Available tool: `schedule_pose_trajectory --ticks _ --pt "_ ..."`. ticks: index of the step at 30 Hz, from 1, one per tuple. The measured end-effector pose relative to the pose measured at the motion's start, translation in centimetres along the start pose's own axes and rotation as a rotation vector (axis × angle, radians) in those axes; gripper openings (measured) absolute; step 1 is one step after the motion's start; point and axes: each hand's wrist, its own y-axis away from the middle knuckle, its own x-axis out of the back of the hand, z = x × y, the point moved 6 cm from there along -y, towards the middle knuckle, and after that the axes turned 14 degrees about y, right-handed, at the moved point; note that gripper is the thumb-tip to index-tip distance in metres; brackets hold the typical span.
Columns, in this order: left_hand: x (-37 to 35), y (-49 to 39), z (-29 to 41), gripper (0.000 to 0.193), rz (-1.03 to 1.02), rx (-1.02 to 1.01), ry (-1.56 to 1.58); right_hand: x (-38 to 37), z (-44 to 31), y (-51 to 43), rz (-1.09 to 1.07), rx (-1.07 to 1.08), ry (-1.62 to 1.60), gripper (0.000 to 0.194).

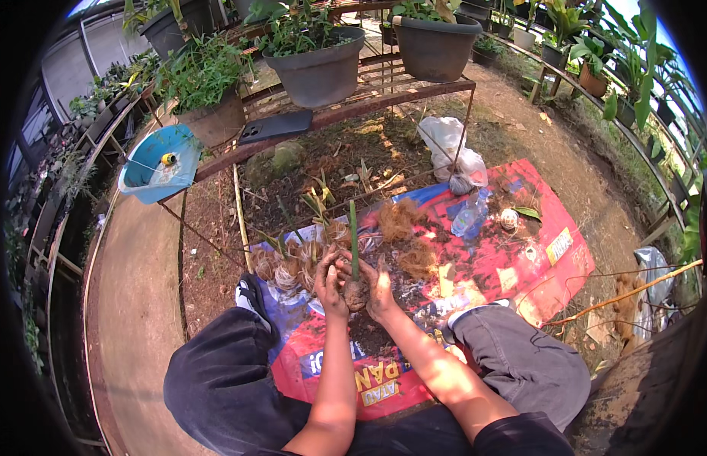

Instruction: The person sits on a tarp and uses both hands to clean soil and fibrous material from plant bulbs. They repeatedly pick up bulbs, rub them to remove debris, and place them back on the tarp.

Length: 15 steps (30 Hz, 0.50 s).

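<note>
My left hand (332, 285) and my right hand (380, 289) cup a ball of soil (356, 295) from both sides, their fingers muddy. A thick green stem cutting (354, 239) stands upright out of the ball. Beneath them, loose dark soil lies on a red and blue printed plastic sheet (399, 393). Just left of my hands are several fibre-wrapped, string-tied root balls (285, 273) with short leaves. Clumps of brown coconut fibre (419, 261) lie to the right, and a ball of white string (509, 219) rests farther right on the sheet.
A crushed plastic bottle (470, 214) and white plastic bags (453, 148) are at the sheet's back. Ahead, a rusty metal rack (342, 113) holds large potted plants, a dark phone (276, 126) and a blue basin (159, 165). A thin stick (627, 293) extends in from the right.
</note>
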Motion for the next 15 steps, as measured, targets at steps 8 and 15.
schedule_pose_trajectory --ticks 8,15 --pt "0.6 -0.2 -1.0 0.036 0.192 0.071 -0.46 0.8 1.4 1.8 0.423 -0.059 0.257 0.034" --pt "1.4 0.4 -3.4 0.034 0.156 0.018 -0.808 3.0 3.7 2.3 0.59 -0.104 0.176 0.014"
